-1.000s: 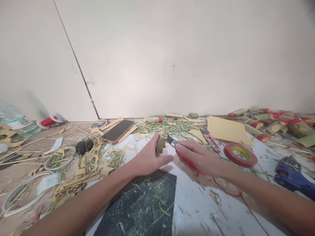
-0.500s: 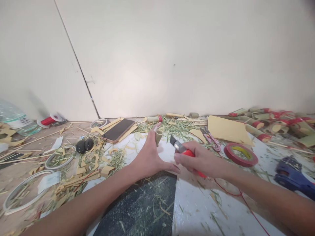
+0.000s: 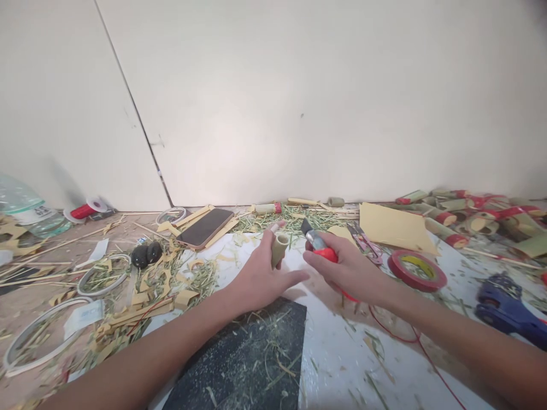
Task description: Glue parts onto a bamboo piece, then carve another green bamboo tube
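My left hand (image 3: pixel 258 276) has its fingers round a short, hollow bamboo tube (image 3: pixel 280 250), which tilts with its open end up. The thumb stretches out to the right, away from the tube. In my right hand (image 3: pixel 342 262) is a red-handled box cutter (image 3: pixel 322 249), its dark tip pointing up and left. The cutter is apart from the tube. Below the left hand lies a black sheet (image 3: pixel 252 359) strewn with shavings, on a white board (image 3: pixel 342 364).
A phone (image 3: pixel 207 228) lies on yellow card strips. To the right are scissors (image 3: pixel 366 244), yellow card (image 3: pixel 395 228), red tape (image 3: pixel 416 270), a blue tool (image 3: pixel 508 310) and red-ended bamboo tubes (image 3: pixel 453 236). Left are a plastic bottle (image 3: pixel 32 208), rings (image 3: pixel 105 273) and a red spool (image 3: pixel 83 212).
My left hand has closed round the bamboo tube, which has tipped and shifted slightly nearer. My right hand has moved a little right and up with the box cutter, whose tip points higher.
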A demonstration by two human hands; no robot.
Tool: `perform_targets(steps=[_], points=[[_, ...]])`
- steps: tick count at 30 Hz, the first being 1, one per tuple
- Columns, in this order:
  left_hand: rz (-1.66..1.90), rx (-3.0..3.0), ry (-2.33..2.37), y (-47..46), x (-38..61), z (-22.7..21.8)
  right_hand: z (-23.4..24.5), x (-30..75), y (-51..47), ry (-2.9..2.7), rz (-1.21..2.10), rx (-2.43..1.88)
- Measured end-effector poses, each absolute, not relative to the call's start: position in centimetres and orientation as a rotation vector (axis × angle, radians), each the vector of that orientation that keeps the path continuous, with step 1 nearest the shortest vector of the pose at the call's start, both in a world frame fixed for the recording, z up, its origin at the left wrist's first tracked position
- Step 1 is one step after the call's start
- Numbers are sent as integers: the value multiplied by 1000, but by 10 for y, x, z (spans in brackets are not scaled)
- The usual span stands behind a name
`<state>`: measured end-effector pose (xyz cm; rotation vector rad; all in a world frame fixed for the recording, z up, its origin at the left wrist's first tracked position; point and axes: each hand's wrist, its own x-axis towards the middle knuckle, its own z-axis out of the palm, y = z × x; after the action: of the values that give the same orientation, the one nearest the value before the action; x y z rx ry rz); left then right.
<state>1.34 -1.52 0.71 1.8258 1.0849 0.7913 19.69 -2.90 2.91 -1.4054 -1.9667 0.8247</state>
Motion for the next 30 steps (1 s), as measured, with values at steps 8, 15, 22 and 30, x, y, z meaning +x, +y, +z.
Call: perform_targets(steps=[8, 15, 22, 30], points=[[730, 1799, 815, -7, 4, 7, 24, 204, -24, -2265, 886, -1291], [862, 1581, 820, 10, -5, 15, 18, 219, -7, -2264, 256, -1591], [993, 1816, 779, -12, 14, 30, 36, 195, -30, -2085, 805, -1241], [410, 2135, 1105, -14, -25, 43, 38, 213, -12, -2021, 684, -1298]])
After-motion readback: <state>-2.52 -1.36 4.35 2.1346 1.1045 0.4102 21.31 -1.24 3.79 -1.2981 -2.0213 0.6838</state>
